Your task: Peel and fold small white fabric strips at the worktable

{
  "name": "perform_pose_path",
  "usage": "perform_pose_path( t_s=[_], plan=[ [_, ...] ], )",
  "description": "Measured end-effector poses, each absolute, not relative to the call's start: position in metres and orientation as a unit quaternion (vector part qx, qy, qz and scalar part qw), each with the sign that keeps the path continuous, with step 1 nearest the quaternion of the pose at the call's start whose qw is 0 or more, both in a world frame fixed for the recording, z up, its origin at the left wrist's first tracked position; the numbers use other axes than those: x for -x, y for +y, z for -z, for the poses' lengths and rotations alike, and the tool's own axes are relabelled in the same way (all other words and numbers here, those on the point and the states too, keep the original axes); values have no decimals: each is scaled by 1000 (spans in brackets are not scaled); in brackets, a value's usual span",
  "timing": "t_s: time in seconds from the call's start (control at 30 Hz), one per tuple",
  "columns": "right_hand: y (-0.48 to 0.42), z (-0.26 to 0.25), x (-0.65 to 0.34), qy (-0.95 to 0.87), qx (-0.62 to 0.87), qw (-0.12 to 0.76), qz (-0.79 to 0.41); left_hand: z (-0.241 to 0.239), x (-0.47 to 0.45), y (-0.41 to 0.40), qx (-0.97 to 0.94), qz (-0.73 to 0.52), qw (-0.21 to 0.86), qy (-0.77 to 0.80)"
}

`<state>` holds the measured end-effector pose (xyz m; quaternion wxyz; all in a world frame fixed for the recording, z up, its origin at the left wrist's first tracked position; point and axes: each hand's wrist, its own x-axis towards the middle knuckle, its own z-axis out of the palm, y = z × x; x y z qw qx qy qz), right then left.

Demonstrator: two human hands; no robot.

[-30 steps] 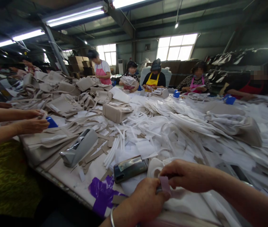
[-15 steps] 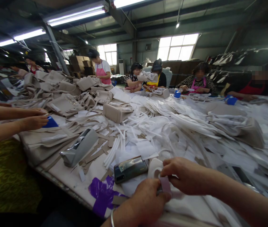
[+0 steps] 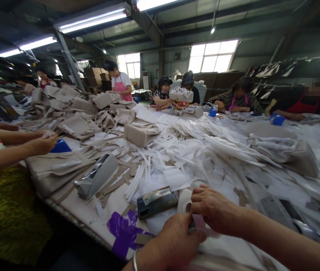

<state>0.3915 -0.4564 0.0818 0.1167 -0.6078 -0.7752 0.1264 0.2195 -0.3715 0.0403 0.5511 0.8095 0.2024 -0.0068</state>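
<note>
Compared with half a second ago, the right hand (image 3: pixel 213 209) is sitting slightly lower and closer to the white tape roll (image 3: pixel 184 200), and the mauve strip (image 3: pixel 198 222) is tilting a little more toward the near edge; the left hand (image 3: pixel 176 241) is barely shifting. Reading this as fine adjustment of the strip between the two hands, not a new step. Right fingers are pinching together on the strip's upper end; left fingers are curling closed around its lower part, thumb side hidden. The strip is hanging just above the white sheet (image 3: pixel 227 244), just beside the roll. Room is tight: phone (image 3: pixel 156 202) lying close on the left, purple tape patch (image 3: pixel 123 231) at the table edge (image 3: pixel 75 222), tape dispenser (image 3: pixel 96 177) farther left, white strap pile (image 3: pixel 205 150) crowding ahead. A co-worker's hands (image 3: pixel 40 141) are working well apart.
</note>
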Motion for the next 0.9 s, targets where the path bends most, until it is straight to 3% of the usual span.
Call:
perform_pose_path(
  t_s=[0.33,0.5,0.73,0.9],
  plan=[
    [-462,-63,-387,-741,624,227,-98,-47,-223,-372,-734,-13,653,186],
    [-464,-57,-386,-717,611,307,-132,-46,-222,-370,-734,27,647,204],
    [-468,-94,-399,-658,616,263,-344,-51,-220,-369,-703,35,685,187],
    [-468,-102,-398,-675,626,200,-336,-49,-221,-367,-709,23,689,146]
  ],
)
